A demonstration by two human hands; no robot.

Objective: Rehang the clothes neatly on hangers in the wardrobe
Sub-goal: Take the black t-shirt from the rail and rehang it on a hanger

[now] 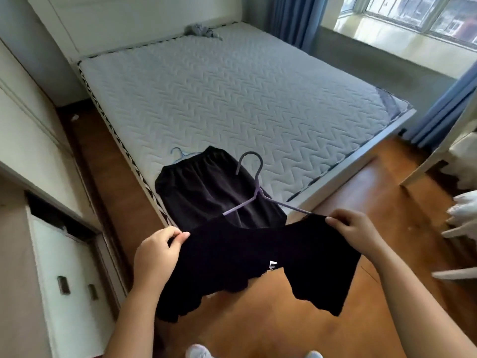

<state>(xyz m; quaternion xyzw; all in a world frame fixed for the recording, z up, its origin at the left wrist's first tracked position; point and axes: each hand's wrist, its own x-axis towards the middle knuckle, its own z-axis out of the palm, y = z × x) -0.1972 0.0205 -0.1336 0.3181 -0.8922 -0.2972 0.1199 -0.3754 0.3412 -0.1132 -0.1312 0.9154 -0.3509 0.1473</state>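
My left grip [154, 250] and right grip [353, 228] each pinched a shoulder of the black shirt [245, 259], purple hanger [254, 187] poking from its neck. Beyond, black shorts [206, 187] lay on the mattress [258, 99] corner, pale blue hanger [180, 155] just beside them.

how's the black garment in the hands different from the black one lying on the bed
The held garment is up in the air, pinched at its top edge by the left hand and right hand; the bed garment lies flat on the mattress corner. The held garment bears white lettering; the bed garment shows a gathered waistband and no print. Both are black.
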